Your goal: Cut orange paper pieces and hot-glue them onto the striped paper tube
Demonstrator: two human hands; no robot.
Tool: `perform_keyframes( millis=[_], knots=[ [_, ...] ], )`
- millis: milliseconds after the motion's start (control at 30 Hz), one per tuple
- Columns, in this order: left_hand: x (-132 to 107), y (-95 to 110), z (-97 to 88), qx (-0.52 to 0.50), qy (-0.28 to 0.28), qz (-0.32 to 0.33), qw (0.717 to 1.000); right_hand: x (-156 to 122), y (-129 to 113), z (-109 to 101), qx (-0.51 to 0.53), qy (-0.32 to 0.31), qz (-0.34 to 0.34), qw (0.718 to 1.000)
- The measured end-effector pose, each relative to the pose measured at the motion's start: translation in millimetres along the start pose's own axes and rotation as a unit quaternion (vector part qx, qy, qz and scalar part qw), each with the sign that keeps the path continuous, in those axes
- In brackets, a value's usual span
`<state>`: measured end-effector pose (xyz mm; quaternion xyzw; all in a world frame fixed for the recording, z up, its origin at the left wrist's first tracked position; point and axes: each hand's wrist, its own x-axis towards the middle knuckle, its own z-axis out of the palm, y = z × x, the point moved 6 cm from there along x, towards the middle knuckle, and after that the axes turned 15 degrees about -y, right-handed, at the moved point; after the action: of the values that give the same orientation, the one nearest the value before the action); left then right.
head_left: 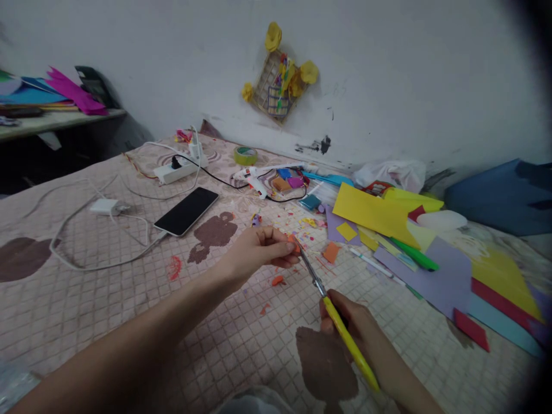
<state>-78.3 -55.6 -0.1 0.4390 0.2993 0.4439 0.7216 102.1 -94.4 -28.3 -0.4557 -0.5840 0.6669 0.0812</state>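
Between the thumb and fingers of my left hand [267, 247] is a small orange foam or paper piece [294, 241]. My right hand [351, 319] grips yellow-handled scissors [340, 328], whose metal blades point up and left and meet the orange piece. Whether the blades are parted there is too small to tell. Just right of the blades lies a separate orange square [331, 252]. An orange scrap [278, 280] rests below my left fingers, among tiny coloured clippings on the patterned cloth [241, 339].
Coloured sheets [371, 215] and a green marker-like item [414, 254] are heaped at right. A phone [187, 211] on a white cable, a power strip [181, 169], a glue gun [254, 178] and a tape roll [245, 155] lie further back. A decoration [280, 86] hangs on the wall.
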Motion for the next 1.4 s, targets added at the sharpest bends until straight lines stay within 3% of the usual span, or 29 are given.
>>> perform_keyframes(
  millis=[200,633,867,1100,1400],
  knots=[
    [0.4,-2.3,1.3,-0.019,0.002,0.008,1.0,-4.0,-7.0,8.1,0.056,0.003,0.016,0.998],
    [-0.7,-0.8,2.8,-0.02,0.006,0.012,1.0,-3.2,-4.6,3.7,-0.062,0.014,-0.019,0.998],
    [-0.7,1.1,3.8,0.018,-0.026,-0.018,0.999,-3.3,-7.5,3.4,-0.003,0.016,-0.028,0.999],
    [-0.6,2.7,5.9,0.029,-0.038,-0.02,0.999,-2.2,0.9,-2.5,-0.078,0.014,-0.047,0.996],
    [-1.5,3.9,6.8,0.023,-0.029,-0.026,0.999,-2.7,-2.9,3.5,-0.007,0.007,-0.011,1.0]
  ],
)
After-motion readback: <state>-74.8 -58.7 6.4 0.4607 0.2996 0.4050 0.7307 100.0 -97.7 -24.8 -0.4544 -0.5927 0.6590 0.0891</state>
